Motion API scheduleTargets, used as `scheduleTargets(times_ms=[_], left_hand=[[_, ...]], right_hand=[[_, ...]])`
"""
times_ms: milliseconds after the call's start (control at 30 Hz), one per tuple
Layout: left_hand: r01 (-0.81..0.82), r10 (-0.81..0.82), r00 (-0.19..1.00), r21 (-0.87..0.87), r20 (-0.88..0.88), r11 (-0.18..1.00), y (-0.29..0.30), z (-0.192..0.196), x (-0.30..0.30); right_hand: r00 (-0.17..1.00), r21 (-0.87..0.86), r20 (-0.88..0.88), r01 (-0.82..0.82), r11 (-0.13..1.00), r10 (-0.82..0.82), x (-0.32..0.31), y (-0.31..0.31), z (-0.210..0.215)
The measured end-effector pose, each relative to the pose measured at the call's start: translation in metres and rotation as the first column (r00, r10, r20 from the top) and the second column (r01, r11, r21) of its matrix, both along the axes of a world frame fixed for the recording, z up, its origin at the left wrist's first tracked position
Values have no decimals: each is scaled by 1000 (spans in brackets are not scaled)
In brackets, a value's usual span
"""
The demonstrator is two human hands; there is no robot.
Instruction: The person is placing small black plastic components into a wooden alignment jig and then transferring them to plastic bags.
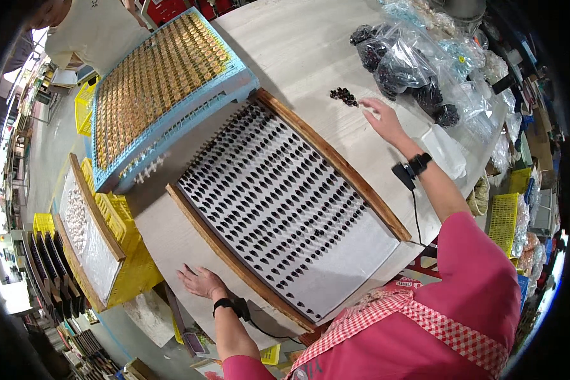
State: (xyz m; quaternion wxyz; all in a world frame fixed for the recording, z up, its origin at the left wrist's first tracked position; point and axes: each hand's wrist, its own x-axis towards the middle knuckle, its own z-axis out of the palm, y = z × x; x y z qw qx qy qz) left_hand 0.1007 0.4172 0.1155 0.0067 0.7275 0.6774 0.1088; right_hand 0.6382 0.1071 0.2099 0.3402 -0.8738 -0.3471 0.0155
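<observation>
Small dark beads (343, 96) just beyond right hand's (385, 120) spread, empty fingers (368, 104) (left hand (199, 280) flat, empty).

A pile of clear plastic bags (404, 60) lies at the far right of the round pale counter (297, 44). Some bags hold small dark beads. Others, further right, look almost see-through with light bits inside (472, 95). One flat clear bag (446, 149) lies near the counter's edge. No labels, signs or screens can be made out.

Wood-framed tray (335, 161), matt white sheet; glossy dark beads (343, 95); clear shiny plastic bags (411, 60); blue plastic crate (234, 82)
</observation>
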Motion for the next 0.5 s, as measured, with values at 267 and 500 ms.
scheduleTargets(times_ms=[267,500], left_hand=[[27,-26,1000,56,-13,998,0,-17,-14],[262,-101,653,-99,750,960,-10,-24,-61]], right_hand=[[967,-325,-255,-61,944,-26,-164,-84,19],[971,-344,-239,-115,932,32,-195,-100,-6]])
